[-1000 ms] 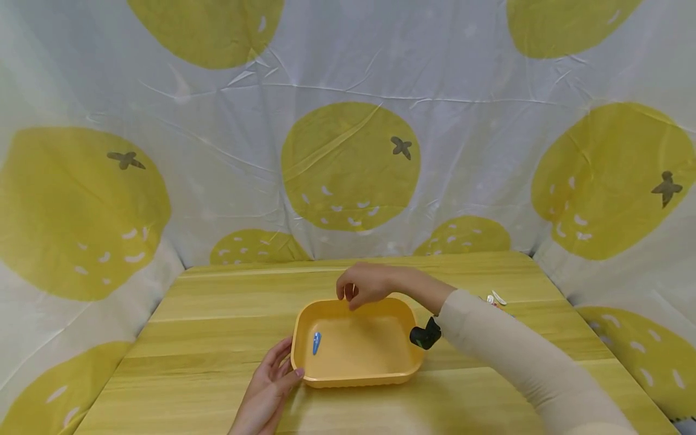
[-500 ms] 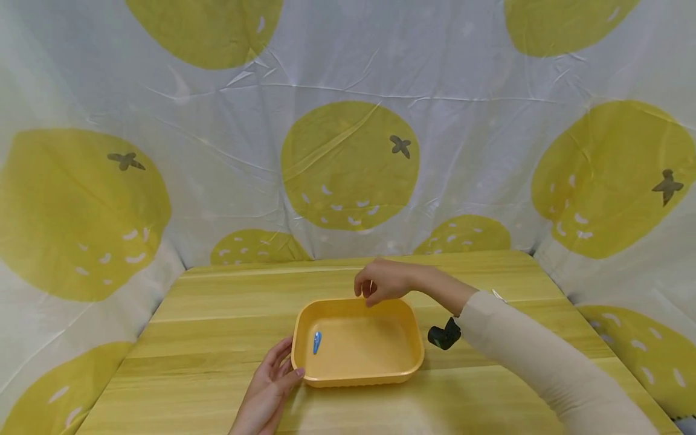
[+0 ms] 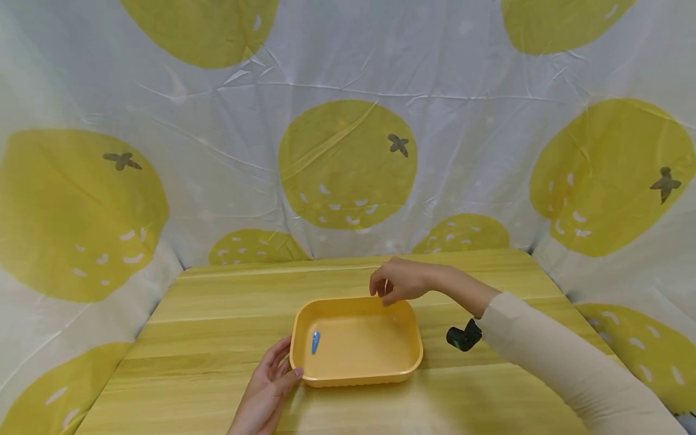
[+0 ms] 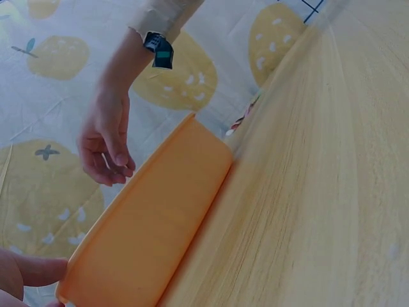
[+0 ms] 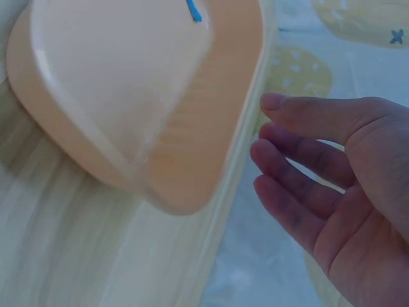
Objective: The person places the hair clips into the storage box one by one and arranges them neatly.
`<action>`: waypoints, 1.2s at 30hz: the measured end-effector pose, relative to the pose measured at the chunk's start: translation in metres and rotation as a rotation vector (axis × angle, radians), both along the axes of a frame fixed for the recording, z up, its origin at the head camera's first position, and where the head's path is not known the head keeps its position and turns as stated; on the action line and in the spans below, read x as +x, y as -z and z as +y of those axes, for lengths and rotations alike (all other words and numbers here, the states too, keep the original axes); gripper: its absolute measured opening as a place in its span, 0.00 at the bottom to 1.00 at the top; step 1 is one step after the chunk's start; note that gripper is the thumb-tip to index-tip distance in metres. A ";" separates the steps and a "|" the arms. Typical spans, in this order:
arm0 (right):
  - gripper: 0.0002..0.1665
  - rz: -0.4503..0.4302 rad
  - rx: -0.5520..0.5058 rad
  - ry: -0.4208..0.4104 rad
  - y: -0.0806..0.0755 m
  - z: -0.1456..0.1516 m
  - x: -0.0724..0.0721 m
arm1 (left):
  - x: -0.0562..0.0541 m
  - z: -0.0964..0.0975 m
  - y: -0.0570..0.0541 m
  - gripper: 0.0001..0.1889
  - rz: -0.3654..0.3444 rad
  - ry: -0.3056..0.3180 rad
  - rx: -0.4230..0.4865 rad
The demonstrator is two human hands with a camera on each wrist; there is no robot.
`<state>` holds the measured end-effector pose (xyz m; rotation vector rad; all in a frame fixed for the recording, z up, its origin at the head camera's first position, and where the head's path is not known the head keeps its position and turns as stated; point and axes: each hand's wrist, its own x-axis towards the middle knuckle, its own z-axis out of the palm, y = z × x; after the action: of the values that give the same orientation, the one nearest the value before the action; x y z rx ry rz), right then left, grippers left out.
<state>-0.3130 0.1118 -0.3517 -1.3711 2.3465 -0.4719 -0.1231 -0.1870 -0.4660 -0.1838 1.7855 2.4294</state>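
Note:
A shallow yellow-orange plastic tray sits on the table, with one small blue hair clip lying on its floor near the left wall. At the tray's front left corner my left hand grips the rim, thumb on top and fingers along the outer wall. My right hand hovers at the back right rim, palm down with loosely bent fingers. Nothing is between those fingers in the right wrist view, where the thumb stands apart from the others.
The wood-grain table stretches around the tray. Behind it hangs a pale curtain printed with yellow fruit. Small red and white items show beyond the tray in the left wrist view. A black wrist camera hangs beneath the right wrist.
My right hand has moved right along the tray's back rim, and its sleeve now hides the small items at the table's right. The left hand, tray and clip have stayed put.

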 end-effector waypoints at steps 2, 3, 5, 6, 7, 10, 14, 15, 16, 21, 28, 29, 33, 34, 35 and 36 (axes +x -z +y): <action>0.12 -0.013 -0.010 0.008 0.001 0.006 -0.001 | 0.000 0.000 0.000 0.40 0.003 0.001 -0.003; 0.12 -0.024 -0.018 0.013 0.002 0.009 -0.001 | 0.000 0.000 0.000 0.40 0.005 0.001 -0.002; 0.13 -0.048 -0.031 0.021 0.003 0.016 -0.001 | 0.000 0.000 0.000 0.40 0.007 0.001 -0.001; 0.13 -0.056 -0.038 0.024 0.003 0.019 -0.002 | 0.000 0.000 0.001 0.40 0.006 0.002 0.001; 0.13 -0.060 -0.043 0.028 0.003 0.022 -0.002 | 0.000 0.000 0.001 0.40 0.007 0.003 0.002; 0.14 -0.087 -0.066 0.036 0.002 0.031 -0.002 | 0.001 0.000 0.001 0.40 0.009 0.000 0.007; 0.15 -0.128 -0.085 0.060 0.001 0.044 -0.005 | 0.001 0.000 0.001 0.40 0.012 -0.002 0.006; 0.15 -0.137 -0.088 0.069 0.001 0.047 -0.006 | 0.001 0.000 0.001 0.40 0.012 0.002 0.005; 0.15 -0.148 -0.091 0.077 0.001 0.051 -0.006 | 0.001 0.000 0.001 0.40 0.012 0.004 0.005; 0.16 -0.203 -0.122 0.122 0.007 0.070 -0.010 | 0.001 -0.002 -0.001 0.40 0.005 0.010 0.009; 0.17 -0.310 -0.162 0.193 0.011 0.099 -0.016 | 0.002 -0.002 0.000 0.40 0.003 0.004 0.007; 0.17 -0.327 -0.164 0.211 0.011 0.105 -0.017 | 0.002 -0.002 0.000 0.40 0.006 0.004 0.005; 0.18 -0.366 -0.159 0.292 0.013 0.128 -0.018 | 0.001 -0.001 0.001 0.40 0.020 -0.004 -0.007; 0.18 -0.369 -0.156 0.313 0.013 0.135 -0.018 | 0.001 0.000 0.002 0.40 0.021 -0.004 -0.007; 0.18 -0.376 -0.151 0.334 0.014 0.143 -0.017 | 0.001 0.002 0.002 0.40 0.023 -0.004 -0.006; 0.19 -0.379 -0.143 0.353 0.015 0.151 -0.017 | 0.000 0.003 0.002 0.40 0.025 0.000 -0.006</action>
<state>-0.3297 0.2625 -0.3663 -0.8245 2.2632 -0.9283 -0.1228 -0.1841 -0.4681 -0.1546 1.8027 2.4374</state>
